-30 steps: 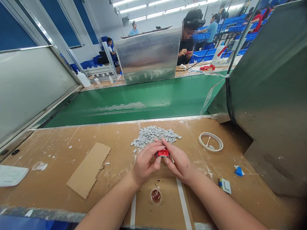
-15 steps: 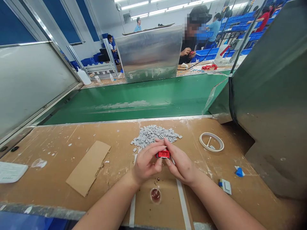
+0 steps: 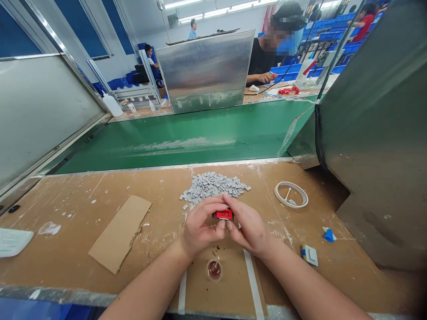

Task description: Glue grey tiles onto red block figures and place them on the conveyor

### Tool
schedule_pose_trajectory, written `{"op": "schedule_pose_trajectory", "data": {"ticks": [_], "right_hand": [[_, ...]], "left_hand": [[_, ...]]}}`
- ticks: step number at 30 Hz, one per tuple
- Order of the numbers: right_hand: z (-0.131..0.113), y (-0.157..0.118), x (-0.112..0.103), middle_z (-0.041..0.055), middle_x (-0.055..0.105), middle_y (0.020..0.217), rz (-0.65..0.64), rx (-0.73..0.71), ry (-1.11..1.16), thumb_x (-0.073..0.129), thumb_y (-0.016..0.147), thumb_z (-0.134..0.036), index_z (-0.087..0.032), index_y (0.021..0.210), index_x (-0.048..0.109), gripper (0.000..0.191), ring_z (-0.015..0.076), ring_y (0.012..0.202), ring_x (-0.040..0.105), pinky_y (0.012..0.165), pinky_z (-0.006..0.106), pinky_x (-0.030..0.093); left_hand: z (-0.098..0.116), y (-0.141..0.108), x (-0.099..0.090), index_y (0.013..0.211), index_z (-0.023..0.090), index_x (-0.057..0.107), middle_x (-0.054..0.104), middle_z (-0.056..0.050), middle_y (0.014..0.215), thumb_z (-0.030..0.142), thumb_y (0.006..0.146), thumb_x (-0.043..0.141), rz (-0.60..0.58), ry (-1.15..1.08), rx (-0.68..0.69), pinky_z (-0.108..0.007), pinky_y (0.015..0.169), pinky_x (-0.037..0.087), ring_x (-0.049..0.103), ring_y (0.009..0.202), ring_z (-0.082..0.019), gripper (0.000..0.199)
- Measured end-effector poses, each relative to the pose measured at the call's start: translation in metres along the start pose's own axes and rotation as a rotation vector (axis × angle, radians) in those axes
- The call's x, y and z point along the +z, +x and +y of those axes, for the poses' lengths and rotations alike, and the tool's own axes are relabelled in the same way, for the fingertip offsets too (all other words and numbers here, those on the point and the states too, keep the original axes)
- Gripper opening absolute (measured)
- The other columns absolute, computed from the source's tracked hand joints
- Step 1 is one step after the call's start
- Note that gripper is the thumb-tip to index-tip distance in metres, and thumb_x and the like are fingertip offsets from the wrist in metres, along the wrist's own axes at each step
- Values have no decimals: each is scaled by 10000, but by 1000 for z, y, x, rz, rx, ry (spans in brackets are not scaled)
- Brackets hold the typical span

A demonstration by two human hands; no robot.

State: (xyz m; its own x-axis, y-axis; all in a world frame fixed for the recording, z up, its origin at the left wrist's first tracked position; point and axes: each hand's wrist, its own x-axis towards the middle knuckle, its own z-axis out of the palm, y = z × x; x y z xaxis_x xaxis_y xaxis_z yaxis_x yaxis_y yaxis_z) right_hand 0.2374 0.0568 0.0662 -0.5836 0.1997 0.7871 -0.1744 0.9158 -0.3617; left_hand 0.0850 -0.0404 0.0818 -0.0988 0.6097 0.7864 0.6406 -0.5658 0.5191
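Observation:
A small red plastic piece, shaped like a toy car body (image 3: 224, 215), is held between both hands over the workbench. My left hand (image 3: 203, 224) grips it from the left, fingers curled over the top and thumb below. On the other side my right hand (image 3: 248, 224) closes on it too, its fingertips meeting the left ones. Just beyond the fingers lies a heap of small grey rectangular pieces (image 3: 213, 184). Nearer to me, between my forearms, stands a small clear cup (image 3: 214, 270) with reddish-brown liquid and a thin stick in it.
A cardboard sheet (image 3: 120, 233) lies to the left. At right are a tape roll (image 3: 291, 194), a blue scrap (image 3: 329, 235) and a small pale block (image 3: 310, 255). Behind the bench runs a green belt (image 3: 187, 138). Across it a person (image 3: 267, 58) handles a red piece.
My view has shifted slightly, and both hands still hold the red piece in nearly the same pose, tilted a little differently. The person across has leaned and lowered their hands.

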Motion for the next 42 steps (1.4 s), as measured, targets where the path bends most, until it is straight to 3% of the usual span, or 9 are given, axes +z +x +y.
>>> {"op": "schedule_pose_trajectory", "data": {"ticks": [7,11,14,18,21,27,34,38,42], "right_hand": [[1,-2,2,181,641,1436,2,74,-4,430,1068,-220,-189,1712,156,701,275,1290,673,1032,404,620],[10,-1,-1,188,655,1378,-36,115,-42,415,1092,-261,-197,1713,118,690,283,1244,675,1018,434,608],[15,0,-4,165,689,1254,-70,118,-27,410,1105,-340,-203,1675,227,614,279,1108,697,923,428,617],[17,-2,-4,122,683,1088,-45,132,57,426,1097,-480,-196,1454,488,460,249,945,665,803,385,588],[16,-4,1,81,647,958,1,189,95,394,1096,-530,-196,1255,570,409,216,826,615,719,347,544],[7,-7,8,56,625,896,133,304,70,328,1113,-513,-205,1109,582,399,197,764,597,699,335,507],[4,-9,10,39,639,849,123,411,51,354,1110,-479,-211,1063,601,367,189,725,618,679,318,510],[10,-11,13,57,663,954,162,440,55,420,1097,-430,-210,1165,597,290,196,816,653,750,329,543],[13,-9,18,88,675,1101,183,420,47,544,1040,-297,-229,1282,574,254,225,978,672,846,371,564]], "left_hand": [[-6,0,-2,1268,222,571,703,-127,1283,150,968,625,-70,-80,-34,-366,954,622,712,1168,-213,314],[-8,10,-14,1191,240,580,646,-118,1303,165,976,651,-139,174,36,-399,945,595,675,1134,-217,238],[-5,18,-25,1096,222,623,650,-82,1136,223,970,691,-208,310,25,-370,911,570,650,1036,-206,143],[0,23,-30,1027,201,627,659,-71,1054,266,1006,636,-310,202,-63,-333,885,561,657,989,-192,69],[1,22,-26,1045,194,636,689,-80,1049,294,1030,598,-370,312,25,-324,815,554,661,934,-198,108],[7,13,-11,1063,192,644,704,-68,994,256,1074,492,-312,325,23,-297,755,551,663,862,-177,165],[7,8,-2,1025,196,643,678,-65,963,235,1060,497,-263,234,-55,-302,754,547,650,848,-176,156],[6,3,4,1121,210,632,661,-82,1093,287,1041,553,-178,219,-251,-354,844,558,647,920,-193,137],[2,-6,11,1497,241,421,667,-82,1107,430,1050,521,-236,-99,-635,-357,733,576,631,750,-170,495]]}}
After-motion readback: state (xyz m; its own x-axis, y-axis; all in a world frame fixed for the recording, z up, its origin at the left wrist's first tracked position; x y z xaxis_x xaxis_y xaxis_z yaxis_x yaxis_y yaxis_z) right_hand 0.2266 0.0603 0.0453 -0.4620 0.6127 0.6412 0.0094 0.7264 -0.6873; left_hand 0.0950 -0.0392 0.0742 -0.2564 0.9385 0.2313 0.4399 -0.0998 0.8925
